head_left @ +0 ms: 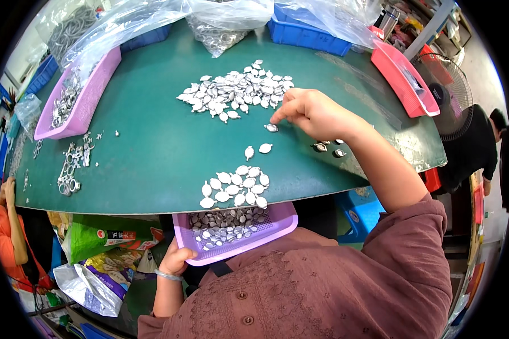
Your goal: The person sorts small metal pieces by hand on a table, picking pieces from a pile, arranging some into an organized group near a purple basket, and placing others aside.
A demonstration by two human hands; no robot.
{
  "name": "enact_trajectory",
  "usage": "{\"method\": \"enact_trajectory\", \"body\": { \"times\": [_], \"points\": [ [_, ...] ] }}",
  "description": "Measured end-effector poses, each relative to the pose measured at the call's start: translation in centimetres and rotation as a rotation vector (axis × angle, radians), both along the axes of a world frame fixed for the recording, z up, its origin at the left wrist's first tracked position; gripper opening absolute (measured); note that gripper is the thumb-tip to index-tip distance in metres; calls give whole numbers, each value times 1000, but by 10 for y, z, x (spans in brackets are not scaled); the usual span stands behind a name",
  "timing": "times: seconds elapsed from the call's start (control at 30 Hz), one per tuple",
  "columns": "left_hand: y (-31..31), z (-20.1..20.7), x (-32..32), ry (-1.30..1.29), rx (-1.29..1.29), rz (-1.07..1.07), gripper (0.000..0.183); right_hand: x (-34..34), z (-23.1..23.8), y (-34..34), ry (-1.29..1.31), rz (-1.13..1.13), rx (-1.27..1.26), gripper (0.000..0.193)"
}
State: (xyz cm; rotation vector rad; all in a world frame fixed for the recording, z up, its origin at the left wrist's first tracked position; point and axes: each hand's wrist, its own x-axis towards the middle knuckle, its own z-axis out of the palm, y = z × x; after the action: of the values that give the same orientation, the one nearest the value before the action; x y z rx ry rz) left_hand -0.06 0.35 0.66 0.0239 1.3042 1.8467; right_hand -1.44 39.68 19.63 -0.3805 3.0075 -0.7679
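My left hand (pixel 177 259) grips the left side of a purple plastic basket (pixel 285 230) at the table's near edge, its thumb over the rim. Inside lie many small oval metal pieces, some grey and some darker. Over the green table (pixel 164 130) reaches my right hand (pixel 314 114), fingers curled, with fingertips on one silver oval metal piece (pixel 271 128). Beyond it spreads a heap of similar oval pieces (pixel 226 93). Between the heap and the basket, a loose group of pale oval pieces (pixel 249 182) lies by the near edge, with two apart from it.
A few darker pieces (pixel 320 147) lie under my right forearm. Metal rings and small parts (pixel 70 166) lie at the left, near another purple basket (pixel 90 107). Farther out are a pink basket (pixel 401 79), blue trays (pixel 305 37), plastic bags (pixel 229 17) and a fan (pixel 455 101). People sit at both sides.
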Motion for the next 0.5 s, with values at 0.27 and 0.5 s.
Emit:
{"method": "enact_trajectory", "body": {
  "times": [0.27, 0.5],
  "points": [
    [-1, 2, 0, -31, 21, -1, 63, -5, -9, -4, 248, -49, 289, 33],
    [-1, 2, 0, -33, -1, -10, 66, -2, 1, 1, 197, -105, 134, 19]
  ]
}}
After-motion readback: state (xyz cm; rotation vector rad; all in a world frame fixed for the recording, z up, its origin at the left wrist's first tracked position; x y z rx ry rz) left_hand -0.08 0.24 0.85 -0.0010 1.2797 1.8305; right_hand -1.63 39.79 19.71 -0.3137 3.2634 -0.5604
